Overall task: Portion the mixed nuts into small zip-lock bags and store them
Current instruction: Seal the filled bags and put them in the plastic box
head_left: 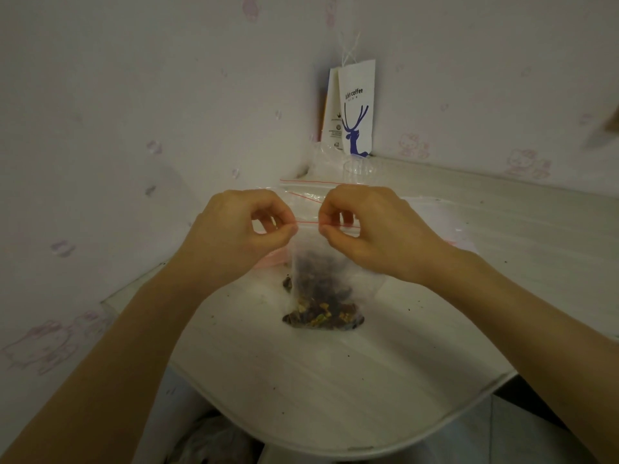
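Observation:
A small clear zip-lock bag [318,262] with a red seal line stands upright on the white table [335,380], mixed nuts [321,313] filling its bottom. My left hand [241,229] pinches the bag's top edge at the left between thumb and forefinger. My right hand [368,229] pinches the same top edge at the right. A few nuts show just behind the bag's lower left. Empty zip-lock bags [308,190] with red lines lie flat behind my hands.
A white paper coffee bag [355,108] with a blue deer stands in the corner against the wall. A clear plastic cup [358,169] sits in front of it. Crumbs dot the table. The table's curved front edge [335,447] is near me.

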